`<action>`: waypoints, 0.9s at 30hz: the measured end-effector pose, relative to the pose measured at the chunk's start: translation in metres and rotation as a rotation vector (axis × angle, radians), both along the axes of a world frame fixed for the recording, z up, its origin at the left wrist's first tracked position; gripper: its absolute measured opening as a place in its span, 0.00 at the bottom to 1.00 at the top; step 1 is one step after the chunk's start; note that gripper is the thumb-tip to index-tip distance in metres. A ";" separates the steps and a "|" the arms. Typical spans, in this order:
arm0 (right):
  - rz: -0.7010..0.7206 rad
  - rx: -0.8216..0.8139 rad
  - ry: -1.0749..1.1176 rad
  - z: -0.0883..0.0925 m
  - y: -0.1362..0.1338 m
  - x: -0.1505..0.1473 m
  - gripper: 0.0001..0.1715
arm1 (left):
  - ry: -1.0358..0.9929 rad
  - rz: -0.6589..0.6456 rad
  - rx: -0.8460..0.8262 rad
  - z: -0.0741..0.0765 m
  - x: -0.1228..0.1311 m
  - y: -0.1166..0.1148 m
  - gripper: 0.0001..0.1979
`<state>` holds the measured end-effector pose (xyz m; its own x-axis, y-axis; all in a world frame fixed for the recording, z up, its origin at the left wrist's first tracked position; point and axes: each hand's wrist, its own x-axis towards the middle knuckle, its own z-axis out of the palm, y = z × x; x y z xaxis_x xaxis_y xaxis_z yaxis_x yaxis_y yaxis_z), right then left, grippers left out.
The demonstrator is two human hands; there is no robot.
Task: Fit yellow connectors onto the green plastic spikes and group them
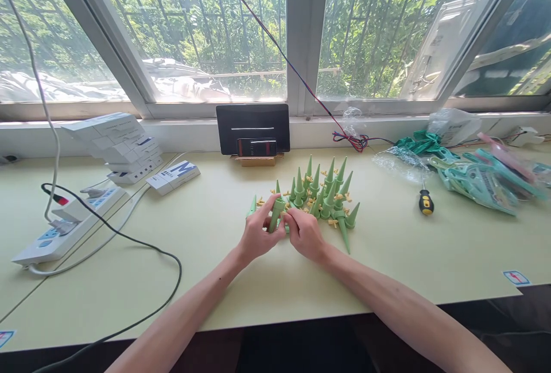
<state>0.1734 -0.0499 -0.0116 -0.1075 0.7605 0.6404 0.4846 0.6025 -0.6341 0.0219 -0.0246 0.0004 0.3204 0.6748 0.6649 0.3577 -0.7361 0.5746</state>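
Note:
Both my hands meet at the middle of the pale green table (215,281). My left hand (257,234) is closed around a green cone-shaped spike (275,214), held upright. My right hand (305,233) pinches at the same spike from the right side; its fingertips are partly hidden. Just behind my hands stands a cluster of several green spikes (323,192) with small tan fittings, tips pointing up. One spike (344,234) lies on its side to the right of my right hand.
A screwdriver (426,201) with a black and yellow handle lies to the right. Bagged teal parts (473,175) fill the far right. White power strips (64,226) with a black cable, stacked white boxes (120,143) and a dark stand (253,129) by the window sill.

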 end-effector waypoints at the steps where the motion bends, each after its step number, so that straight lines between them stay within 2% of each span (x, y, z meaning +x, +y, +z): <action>1: 0.002 0.003 0.003 0.000 0.000 0.000 0.23 | -0.003 -0.002 -0.001 0.000 0.000 0.000 0.30; 7: 0.002 -0.019 0.034 -0.001 0.000 0.000 0.22 | -0.013 -0.026 -0.028 0.002 0.000 0.000 0.30; 13: -0.010 -0.065 0.092 0.003 -0.002 -0.002 0.24 | -0.034 -0.159 -0.161 0.010 -0.004 -0.002 0.33; 16: -0.002 -0.066 0.120 0.005 -0.004 -0.001 0.24 | -0.108 -0.236 -0.286 0.015 -0.004 -0.003 0.32; 18: 0.002 -0.080 0.132 0.007 -0.005 -0.001 0.25 | -0.169 -0.276 -0.409 0.017 -0.004 -0.004 0.26; 22: 0.036 -0.102 0.167 0.010 -0.005 -0.001 0.28 | -0.244 -0.278 -0.621 0.022 -0.003 -0.004 0.20; 27: 0.115 -0.105 0.179 0.009 -0.005 -0.001 0.31 | -0.314 -0.285 -0.686 0.021 -0.003 -0.002 0.20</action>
<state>0.1725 -0.0550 -0.0022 -0.0895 0.8132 0.5751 0.2910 0.5736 -0.7657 0.0188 -0.0263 0.0217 0.4089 0.8857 0.2200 -0.0441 -0.2216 0.9741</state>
